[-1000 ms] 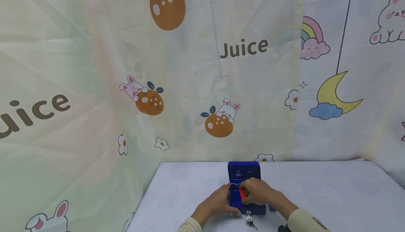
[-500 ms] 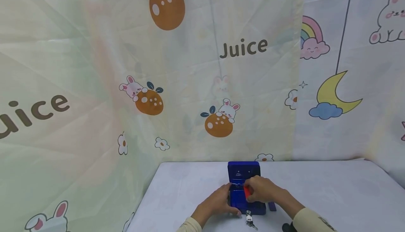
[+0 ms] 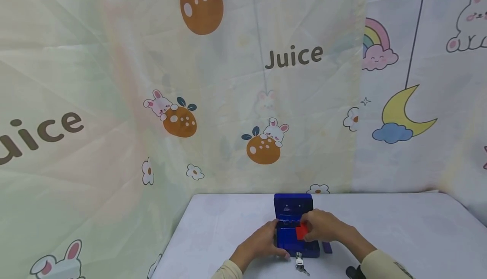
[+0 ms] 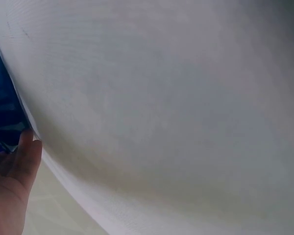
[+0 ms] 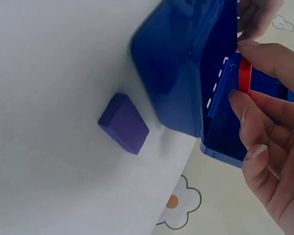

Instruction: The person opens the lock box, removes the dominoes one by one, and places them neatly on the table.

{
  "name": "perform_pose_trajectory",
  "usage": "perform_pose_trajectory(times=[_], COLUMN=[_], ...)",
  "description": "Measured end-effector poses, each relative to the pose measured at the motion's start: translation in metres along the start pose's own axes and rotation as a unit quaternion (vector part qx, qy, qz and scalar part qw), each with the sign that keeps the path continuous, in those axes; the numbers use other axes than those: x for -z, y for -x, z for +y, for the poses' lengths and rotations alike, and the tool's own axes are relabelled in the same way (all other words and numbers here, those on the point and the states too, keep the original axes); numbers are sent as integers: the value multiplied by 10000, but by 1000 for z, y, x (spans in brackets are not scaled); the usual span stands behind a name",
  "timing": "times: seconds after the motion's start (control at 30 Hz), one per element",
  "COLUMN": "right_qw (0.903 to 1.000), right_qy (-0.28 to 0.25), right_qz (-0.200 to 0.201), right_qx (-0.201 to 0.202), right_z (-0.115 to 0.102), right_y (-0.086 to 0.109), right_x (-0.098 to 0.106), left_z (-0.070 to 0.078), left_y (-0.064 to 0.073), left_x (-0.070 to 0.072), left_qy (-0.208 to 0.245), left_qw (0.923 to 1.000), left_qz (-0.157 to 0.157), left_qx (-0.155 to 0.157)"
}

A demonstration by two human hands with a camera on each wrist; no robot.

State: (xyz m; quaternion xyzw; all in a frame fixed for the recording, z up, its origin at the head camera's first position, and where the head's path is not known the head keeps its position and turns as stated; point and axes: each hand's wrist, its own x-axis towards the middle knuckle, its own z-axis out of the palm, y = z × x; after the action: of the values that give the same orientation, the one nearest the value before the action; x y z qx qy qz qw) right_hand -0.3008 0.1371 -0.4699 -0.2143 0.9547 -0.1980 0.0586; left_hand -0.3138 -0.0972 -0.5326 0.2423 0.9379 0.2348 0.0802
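A blue metal cash box (image 3: 310, 251) stands on the table, its lid (image 3: 293, 203) raised at the back. My left hand (image 3: 258, 243) holds the box's left side, thumb near the front corner and fingers along the side; in the left wrist view only part of the hand and a blue edge show. My right hand (image 3: 321, 226) pinches a flat red block (image 3: 301, 232) between thumb and fingers over the box's right half. The right wrist view shows that red block (image 5: 244, 76) edge-on. Keys (image 3: 300, 266) hang at the front of the box.
A purple block (image 5: 125, 125) lies on the white table (image 3: 399, 236) just right of the box. Something black (image 3: 355, 272) is partly hidden by the right sleeve. Printed curtains (image 3: 228, 80) stand behind and left of the table.
My right hand has moved to the right across the box with the red block, and more of its red face now shows. The left hand and the box have stayed put.
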Motion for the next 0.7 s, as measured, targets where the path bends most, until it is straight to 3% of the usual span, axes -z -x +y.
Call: perform_pose_trajectory(times=[0.17,0.47,0.7], right_qw=[9995,9988,9981], right_qy=[-110,-202,-164], right_qz=[-61,-75,-143], right_qx=[-283,-442,-568], right_z=[3,8,16], right_y=[3,10,14], right_x=[4,10,12], left_z=[1,-2,0], left_y=[0,-2,-1], left_x=[0,-2,-1], left_qy=[-30,-21,76], left_qw=[9999,9998,9999], left_qz=[-15,11,7], left_qx=[134,216,139])
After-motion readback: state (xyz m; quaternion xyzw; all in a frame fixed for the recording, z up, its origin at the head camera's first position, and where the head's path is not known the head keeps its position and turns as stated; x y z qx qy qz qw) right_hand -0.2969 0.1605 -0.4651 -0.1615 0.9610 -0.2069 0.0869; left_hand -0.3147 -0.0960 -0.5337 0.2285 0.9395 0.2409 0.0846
